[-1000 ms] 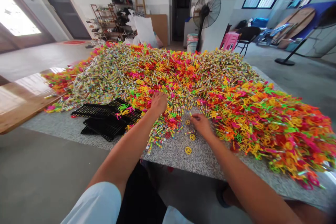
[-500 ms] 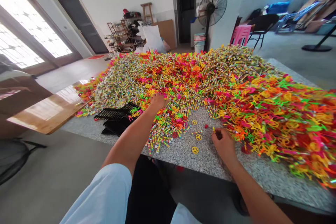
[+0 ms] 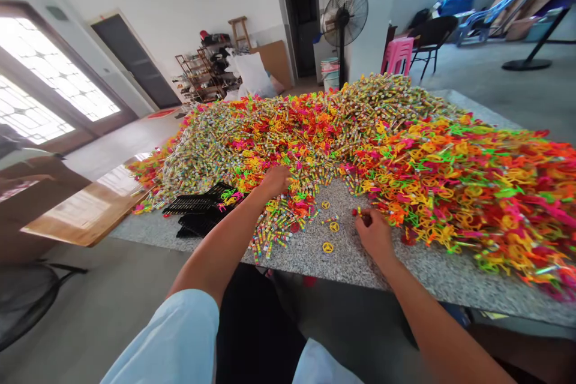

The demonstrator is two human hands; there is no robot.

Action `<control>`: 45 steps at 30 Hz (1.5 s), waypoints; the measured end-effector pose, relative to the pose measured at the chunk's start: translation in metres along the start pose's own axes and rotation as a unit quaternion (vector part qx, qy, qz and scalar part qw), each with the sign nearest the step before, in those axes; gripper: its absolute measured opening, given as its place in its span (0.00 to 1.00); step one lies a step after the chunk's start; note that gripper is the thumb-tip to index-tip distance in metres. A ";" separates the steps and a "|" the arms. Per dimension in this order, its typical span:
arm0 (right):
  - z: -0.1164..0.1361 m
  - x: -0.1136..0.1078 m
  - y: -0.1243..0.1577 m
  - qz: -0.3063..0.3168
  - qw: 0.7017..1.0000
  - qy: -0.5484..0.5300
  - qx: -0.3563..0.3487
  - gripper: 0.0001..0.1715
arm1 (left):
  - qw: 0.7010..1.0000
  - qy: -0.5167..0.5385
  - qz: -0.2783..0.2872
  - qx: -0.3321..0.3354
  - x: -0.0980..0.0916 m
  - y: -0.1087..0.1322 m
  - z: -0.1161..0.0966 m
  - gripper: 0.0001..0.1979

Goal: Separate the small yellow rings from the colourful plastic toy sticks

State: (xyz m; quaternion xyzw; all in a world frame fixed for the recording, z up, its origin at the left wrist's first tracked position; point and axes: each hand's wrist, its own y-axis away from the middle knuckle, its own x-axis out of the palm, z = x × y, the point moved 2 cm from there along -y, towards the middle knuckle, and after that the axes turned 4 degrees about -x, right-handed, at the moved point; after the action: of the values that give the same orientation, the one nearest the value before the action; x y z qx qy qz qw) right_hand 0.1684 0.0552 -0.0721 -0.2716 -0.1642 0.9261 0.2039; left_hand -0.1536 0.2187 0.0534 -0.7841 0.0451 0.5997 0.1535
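My left hand [image 3: 276, 181] reaches into the middle of a heap of small printed tubes [image 3: 193, 153] and bright plastic pieces. Its fingertips are partly lost among the pieces, so I cannot tell if they grip anything. Over the speckled stone tabletop [image 3: 310, 258], my right hand [image 3: 374, 233] is curled, thumb and forefinger close together around something small with a yellow end. A small red piece [image 3: 354, 212] shows right beside those fingertips. Between the hands lie yellow three-spoked rings [image 3: 328, 248] in a loose row. Loose tubes [image 3: 269, 240] are scattered below my left forearm.
Black slotted trays [image 3: 193, 210] are stacked left of my left arm. A large mound of coloured plastic pieces [image 3: 472, 192] covers the right side. A wooden board [image 3: 81, 210] and a cardboard box [image 3: 36, 198] stand at left. Behind the table is a standing fan [image 3: 344, 18].
The camera view has shifted and tilted slightly. My left hand has moved a little within the heap. My right hand's fingertips are now beside the red piece, which lay apart from them before.
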 end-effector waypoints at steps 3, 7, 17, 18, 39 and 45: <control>0.002 -0.002 0.001 0.013 0.999 -0.017 0.024 0.15 | 0.987 0.127 -0.089 -0.048 -0.007 0.008 -0.006 0.10; 0.006 -0.005 0.002 0.012 0.998 -0.057 0.027 0.13 | 0.857 0.467 -0.130 -0.176 0.001 0.035 -0.031 0.13; 0.077 -0.003 0.011 0.039 0.936 -0.323 0.136 0.22 | 0.548 0.810 0.015 -0.211 0.060 0.105 -0.143 0.15; 0.083 -0.002 0.010 0.035 0.938 -0.319 0.133 0.22 | 0.544 0.814 0.021 -0.204 0.061 0.108 -0.148 0.16; 0.096 0.013 0.003 0.128 0.908 -0.369 0.153 0.21 | 0.556 0.803 0.069 -0.203 0.066 0.115 -0.130 0.19; 0.090 0.018 0.009 0.113 0.876 -0.432 0.181 0.20 | 0.562 0.801 0.096 -0.183 0.070 0.117 -0.138 0.19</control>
State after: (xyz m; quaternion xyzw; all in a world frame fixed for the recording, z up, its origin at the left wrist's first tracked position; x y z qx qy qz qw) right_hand 0.1007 0.0382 -0.0113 0.1801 -0.0337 0.9817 0.0521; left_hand -0.0358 0.0747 -0.0033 -0.9448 0.1137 -0.2676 -0.1511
